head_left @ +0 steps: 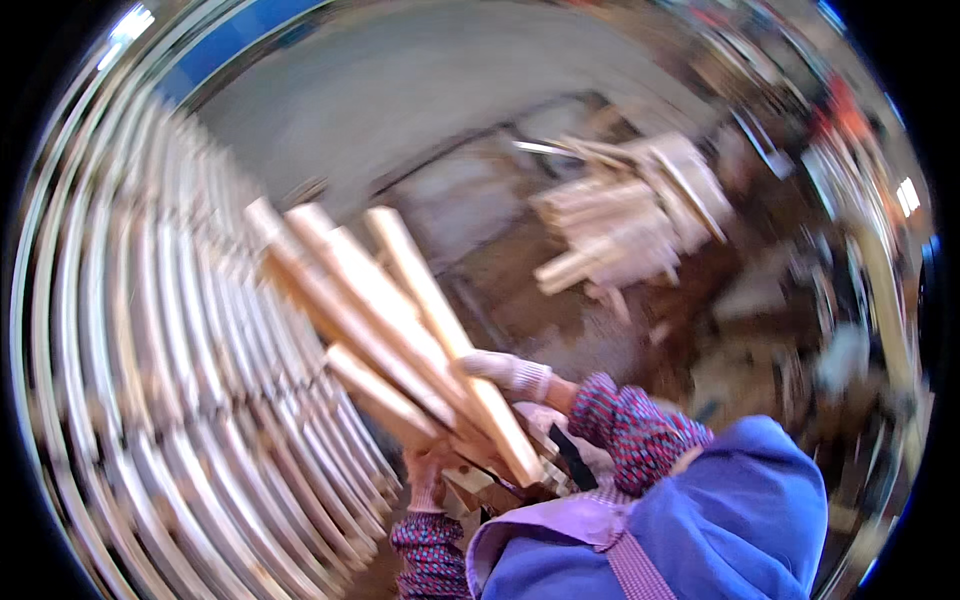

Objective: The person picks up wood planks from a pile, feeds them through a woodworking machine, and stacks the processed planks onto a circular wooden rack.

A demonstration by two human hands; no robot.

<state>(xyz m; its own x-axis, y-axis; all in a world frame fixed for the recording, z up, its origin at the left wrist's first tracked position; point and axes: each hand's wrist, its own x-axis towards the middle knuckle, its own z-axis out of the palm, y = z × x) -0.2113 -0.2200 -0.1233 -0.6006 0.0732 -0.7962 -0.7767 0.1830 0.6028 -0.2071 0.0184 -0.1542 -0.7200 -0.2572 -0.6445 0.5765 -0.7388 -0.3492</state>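
Observation:
A loose bundle of several pale wooden strips [365,290] lies across my arms in front of my body, fanning out toward the upper left. My right hand [505,373], in a light knitted glove, is wrapped over the rightmost strip [420,275] of the bundle. Lower down, my left hand [426,468] grips the bundle's near end from its left side; its fingers are partly hidden by the wood. Patterned sleeves cover both forearms. Motion blurs much of the picture.
Tall stacked rows of long wooden slats [170,330] fill the left side, close to my left arm. Ahead to the right, a pile of short wooden pieces [630,215] sits low down. Grey floor [400,90] stretches beyond. Blurred clutter [840,330] lines the right.

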